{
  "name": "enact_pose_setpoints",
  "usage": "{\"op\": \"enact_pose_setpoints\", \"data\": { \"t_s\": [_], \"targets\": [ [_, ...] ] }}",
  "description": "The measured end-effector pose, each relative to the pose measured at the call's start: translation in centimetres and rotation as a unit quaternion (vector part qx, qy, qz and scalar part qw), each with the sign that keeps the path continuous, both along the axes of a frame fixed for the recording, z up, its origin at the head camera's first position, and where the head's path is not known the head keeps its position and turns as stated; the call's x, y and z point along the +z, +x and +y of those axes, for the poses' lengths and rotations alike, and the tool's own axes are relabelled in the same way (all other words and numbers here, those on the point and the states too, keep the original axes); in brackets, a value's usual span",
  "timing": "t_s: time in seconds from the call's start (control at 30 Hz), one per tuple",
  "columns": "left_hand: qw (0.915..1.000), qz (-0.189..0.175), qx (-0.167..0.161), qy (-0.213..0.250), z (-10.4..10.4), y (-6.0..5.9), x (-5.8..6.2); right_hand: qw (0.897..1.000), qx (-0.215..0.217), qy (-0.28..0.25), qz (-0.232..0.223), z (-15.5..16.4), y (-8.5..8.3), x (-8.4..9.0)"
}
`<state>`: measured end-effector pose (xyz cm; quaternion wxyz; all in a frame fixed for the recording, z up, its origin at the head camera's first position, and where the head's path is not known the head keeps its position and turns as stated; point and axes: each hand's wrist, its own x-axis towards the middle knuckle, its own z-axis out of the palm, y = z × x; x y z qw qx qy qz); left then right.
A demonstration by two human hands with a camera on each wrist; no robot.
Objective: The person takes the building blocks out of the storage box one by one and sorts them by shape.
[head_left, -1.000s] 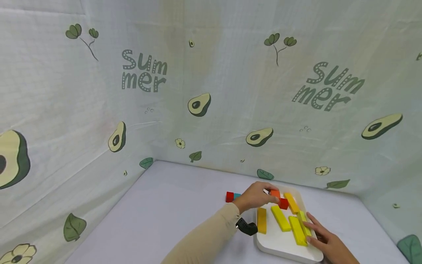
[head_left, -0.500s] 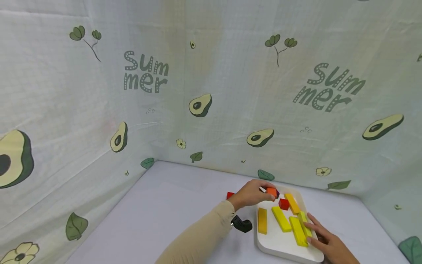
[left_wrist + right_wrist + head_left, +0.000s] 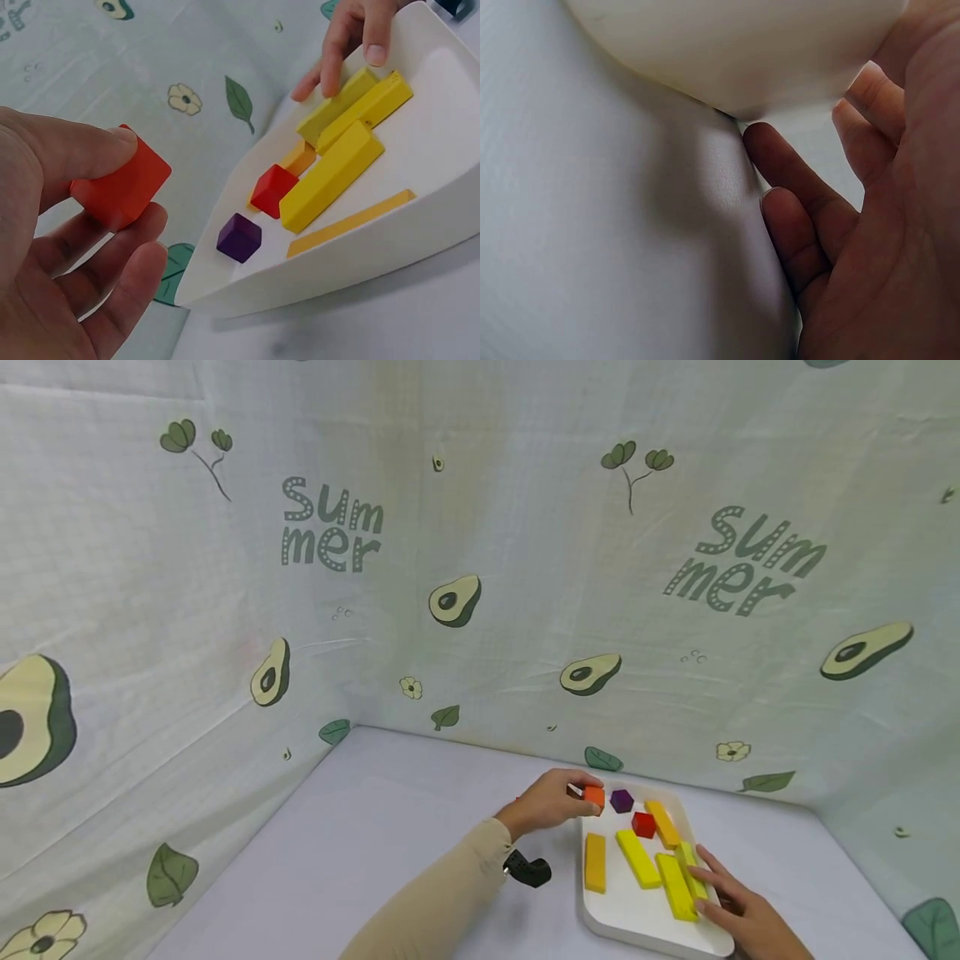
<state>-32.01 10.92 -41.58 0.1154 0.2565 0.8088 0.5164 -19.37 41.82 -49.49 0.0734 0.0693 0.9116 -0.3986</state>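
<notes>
My left hand pinches an orange cube between thumb and fingers, at the far left edge of a white tray. The left wrist view shows the cube held up, apart from the tray. Inside the tray lie a purple cube, a red cube, several yellow bars and amber bars. On the right, my right hand holds the tray's rim, its fingertips near the outermost yellow bar. Lower fingers sit outside, below the tray wall.
A white table carries the tray. A cloth backdrop with avocado prints rises behind and on both sides. A black device hangs from the left wrist. A sliver of red shows behind the left hand.
The left hand has drawn the orange cube leftwards from beside the red cube to the tray's edge. The purple cube has come into view. Red and teal blocks beyond the left hand have become mostly hidden.
</notes>
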Motion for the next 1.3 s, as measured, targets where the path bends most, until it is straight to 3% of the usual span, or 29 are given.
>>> {"op": "enact_pose_setpoints", "data": {
  "t_s": [0.27,0.53,1.0,1.3],
  "targets": [
    [0.9997,0.021,-0.008,-0.008,-2.4,-1.2,-0.2,1.0,0.0,0.01,0.004,0.1,-0.1,-0.2],
    [0.9998,0.019,-0.005,-0.004,-5.0,-2.1,-1.0,1.0,-0.005,0.001,-0.003,-0.2,-0.2,-0.3],
    [0.9988,0.02,0.042,0.013,-9.4,-3.2,-3.2,0.998,0.009,0.061,0.011,0.1,0.0,0.1],
    [0.9978,0.005,0.066,0.011,-10.9,-3.5,-4.0,0.997,0.021,0.071,0.01,0.1,0.1,0.2]
  ]
}}
